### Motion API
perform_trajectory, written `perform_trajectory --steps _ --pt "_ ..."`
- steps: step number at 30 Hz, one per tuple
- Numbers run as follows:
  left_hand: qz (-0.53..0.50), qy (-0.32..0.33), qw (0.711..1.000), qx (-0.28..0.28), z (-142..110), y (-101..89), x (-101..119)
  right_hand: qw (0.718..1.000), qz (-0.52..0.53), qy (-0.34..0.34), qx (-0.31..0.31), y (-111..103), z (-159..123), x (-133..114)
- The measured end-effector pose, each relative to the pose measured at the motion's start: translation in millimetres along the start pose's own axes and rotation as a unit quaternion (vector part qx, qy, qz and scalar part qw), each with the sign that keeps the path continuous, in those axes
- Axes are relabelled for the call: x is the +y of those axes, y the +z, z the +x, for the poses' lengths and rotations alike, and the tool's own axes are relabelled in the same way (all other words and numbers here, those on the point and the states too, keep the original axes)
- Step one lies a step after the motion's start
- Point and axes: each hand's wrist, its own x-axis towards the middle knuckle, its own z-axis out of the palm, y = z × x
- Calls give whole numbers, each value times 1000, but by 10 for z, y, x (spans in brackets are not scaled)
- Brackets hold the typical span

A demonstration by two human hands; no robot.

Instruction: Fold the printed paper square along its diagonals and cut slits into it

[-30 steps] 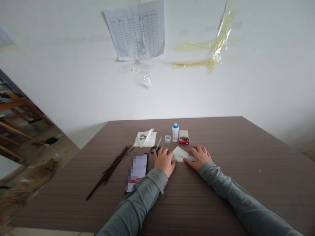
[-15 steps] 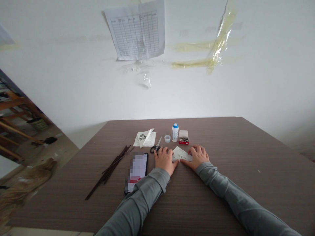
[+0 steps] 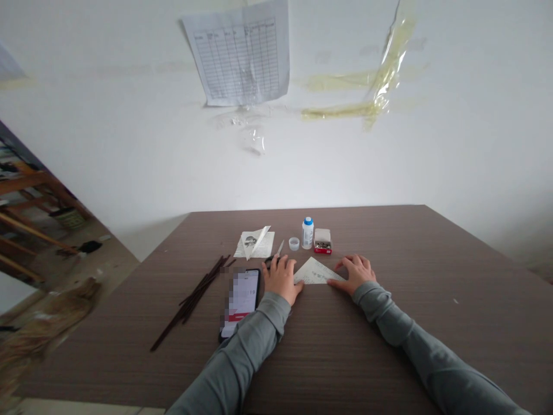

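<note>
A printed paper folded into a triangle [image 3: 317, 272] lies flat on the brown wooden table [image 3: 389, 323]. My left hand [image 3: 280, 280] rests at its left corner and my right hand [image 3: 355, 272] at its right corner, both with fingers stretched flat, pressing on the paper. Black-handled scissors [image 3: 275, 255] lie just behind my left hand, partly hidden by it.
A phone [image 3: 242, 300] lies left of my left arm, beside several thin dark sticks [image 3: 194, 297]. Behind the paper stand a white glue bottle with a blue cap [image 3: 307, 233], a small clear cap [image 3: 294, 244], a box of metal clips [image 3: 322, 241] and more printed paper [image 3: 254, 243].
My hands have slid apart toward the two lower corners, so more of the triangular paper shows between them.
</note>
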Motion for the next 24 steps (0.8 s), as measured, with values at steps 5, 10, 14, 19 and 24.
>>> perform_trajectory --steps 5,10,14,19,24 --pt "3 -6 1000 24 39 37 -185 1000 -1 -4 -5 -67 22 110" --pt "5 0 1000 18 93 39 -384 1000 -2 8 6 -93 49 240" --pt "19 -1 1000 17 108 24 -449 1000 -4 10 23 -120 52 337" --pt "44 -6 999 15 101 22 -447 999 -2 -4 33 -167 31 368" --pt "33 27 999 16 85 39 -363 999 -3 -27 28 -141 6 288"
